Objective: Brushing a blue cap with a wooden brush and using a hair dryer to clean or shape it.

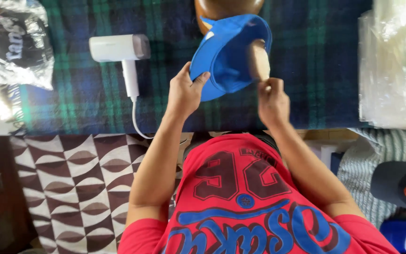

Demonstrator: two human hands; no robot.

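Blue baseball cap (229,56) held over a plaid-covered worktop (306,70): left hand (184,91) fingers clamped on its rim, right hand (271,99) pinching cardboard insert (258,59); white handheld steamer (121,51) at nine o'clock.

The blue cap (229,54) is up off the tabletop, tilted with its hollow inside facing the camera (white trim showing at the top edge). A pale, rounded insert (258,60) stands inside the crown, and the blue brim points down-left, slightly curved.
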